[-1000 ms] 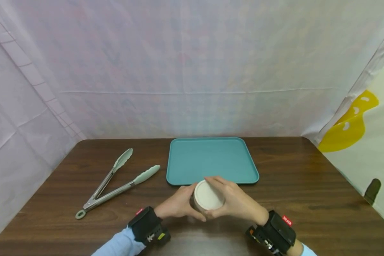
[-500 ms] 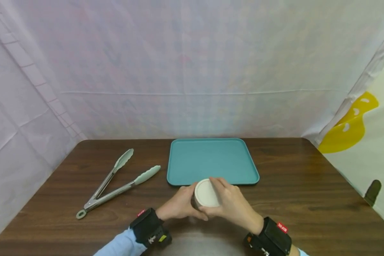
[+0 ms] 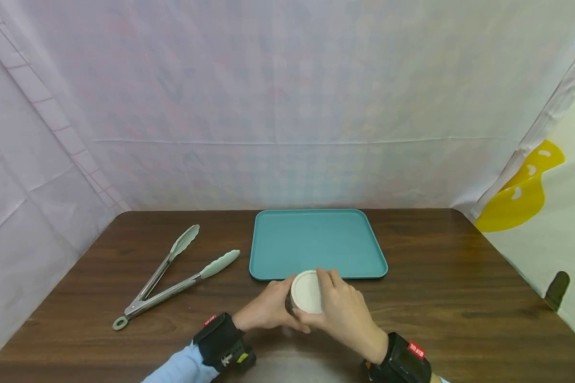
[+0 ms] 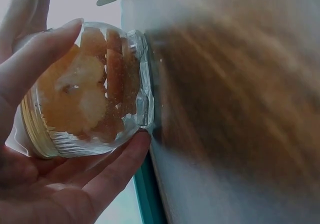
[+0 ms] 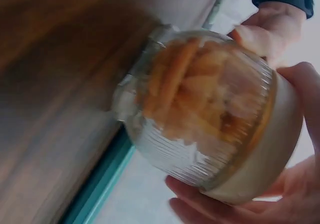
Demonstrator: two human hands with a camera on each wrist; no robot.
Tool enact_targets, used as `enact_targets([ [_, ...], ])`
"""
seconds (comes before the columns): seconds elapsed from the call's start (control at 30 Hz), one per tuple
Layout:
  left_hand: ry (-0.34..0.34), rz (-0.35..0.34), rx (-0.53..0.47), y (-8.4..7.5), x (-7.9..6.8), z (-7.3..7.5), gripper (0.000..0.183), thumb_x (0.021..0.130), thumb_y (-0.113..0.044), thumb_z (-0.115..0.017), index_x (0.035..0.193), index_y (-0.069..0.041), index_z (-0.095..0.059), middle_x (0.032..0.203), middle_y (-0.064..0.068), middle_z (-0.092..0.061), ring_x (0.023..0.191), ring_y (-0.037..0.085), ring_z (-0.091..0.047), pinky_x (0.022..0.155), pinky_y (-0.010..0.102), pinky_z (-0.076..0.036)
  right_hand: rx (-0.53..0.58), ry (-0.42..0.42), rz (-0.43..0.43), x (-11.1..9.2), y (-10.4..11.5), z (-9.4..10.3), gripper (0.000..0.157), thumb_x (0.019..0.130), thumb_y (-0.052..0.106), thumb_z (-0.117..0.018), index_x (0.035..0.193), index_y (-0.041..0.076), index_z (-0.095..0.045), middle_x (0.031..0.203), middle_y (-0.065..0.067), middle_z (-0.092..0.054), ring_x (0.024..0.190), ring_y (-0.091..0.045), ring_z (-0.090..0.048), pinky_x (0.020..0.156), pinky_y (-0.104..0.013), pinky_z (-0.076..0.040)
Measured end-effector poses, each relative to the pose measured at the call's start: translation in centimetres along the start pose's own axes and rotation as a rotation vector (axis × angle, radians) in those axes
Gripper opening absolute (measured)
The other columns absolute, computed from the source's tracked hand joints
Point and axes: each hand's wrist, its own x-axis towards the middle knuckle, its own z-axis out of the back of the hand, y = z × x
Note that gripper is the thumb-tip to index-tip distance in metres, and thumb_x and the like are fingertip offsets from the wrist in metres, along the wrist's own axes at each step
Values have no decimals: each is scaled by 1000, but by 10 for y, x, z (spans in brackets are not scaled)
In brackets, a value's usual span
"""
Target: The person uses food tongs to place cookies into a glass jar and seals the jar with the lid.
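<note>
A glass jar (image 4: 87,83) with orange-brown pieces inside stands upright on the table, capped by a round white lid (image 3: 306,292). My left hand (image 3: 267,306) holds the jar's glass body from the left, thumb on one side and fingers on the other. From the right, my right hand (image 3: 346,311) grips the lid, with the thumb on the near edge and the fingers on the far edge. The right wrist view shows the white lid (image 5: 277,144) within the right hand's fingers and the ribbed glass below it.
A blue-green tray (image 3: 316,242) lies just behind the jar. Metal tongs (image 3: 165,282) with pale green tips rest spread apart on the left of the brown wooden table (image 3: 441,266). White cloth (image 3: 287,106) hangs behind the table.
My right hand has turned clockwise about the lid as seen from above, its wrist swinging left and toward me. The left hand and the jar have stayed nearly in place.
</note>
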Motion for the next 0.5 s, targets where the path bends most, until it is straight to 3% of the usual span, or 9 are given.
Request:
enact_targets([
  [0.1, 14, 11, -12, 0, 0, 1, 86, 58, -30, -83, 127, -2, -41, 117, 11, -56, 104, 22, -54, 87, 28, -43, 71, 121, -5, 3, -2, 6, 83, 66, 58, -67, 116, -6, -51, 97, -13, -56, 71, -21, -59, 51, -29, -49],
  [0.3, 29, 23, -20, 1, 1, 1, 86, 59, -31, -83, 127, -2, -40, 118, 10, -55, 107, 22, -52, 90, 31, -41, 400, 399, 72, 14, -22, 20, 98, 63, 50, -74, 136, 3, -31, 129, -13, -40, 104, -24, -50, 75, -34, -48],
  [0.4, 27, 16, -13, 0, 1, 1, 86, 58, -31, -83, 127, -2, -40, 118, 9, -55, 107, 21, -52, 90, 32, -41, 474, 471, 151, 19, -32, 23, 95, 65, 42, -76, 138, 4, -28, 133, -10, -37, 110, -23, -46, 81, -34, -46],
  [0.5, 26, 18, -11, 0, 1, 1, 87, 58, -31, -83, 128, -2, -39, 119, 9, -54, 108, 21, -51, 90, 31, -41, 480, 496, 192, 21, -38, 24, 89, 66, 39, -76, 136, 5, -32, 132, -7, -39, 110, -22, -47, 82, -32, -45],
])
